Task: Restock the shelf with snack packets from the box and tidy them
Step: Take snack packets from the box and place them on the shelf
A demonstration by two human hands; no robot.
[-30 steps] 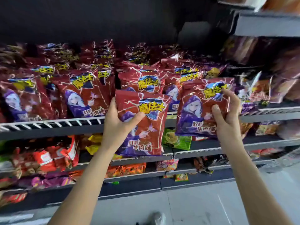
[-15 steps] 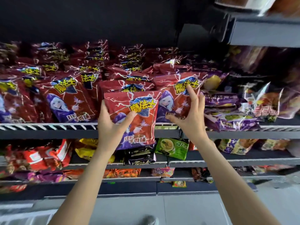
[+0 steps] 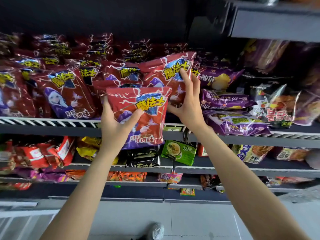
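Both arms reach up: left hand [image 3: 116, 129] grips a red snack packet [image 3: 143, 115] just before the shelf [image 3: 52, 126] rail, thumb across its front; right hand [image 3: 188, 104] seemingly pinches a tilted second red packet [image 3: 166, 71] among shelved ones.

Standing upright at frame centre: red-and-purple snack packet [image 3: 138, 115], overlapping shelf [image 3: 52, 126] edge; second red packet [image 3: 170, 73] tilting upper right behind it.

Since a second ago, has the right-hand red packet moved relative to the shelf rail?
Yes. The right hand has carried its red packet up and back over the white shelf rail, in among the shelved packets; earlier it hung in front of the rail.
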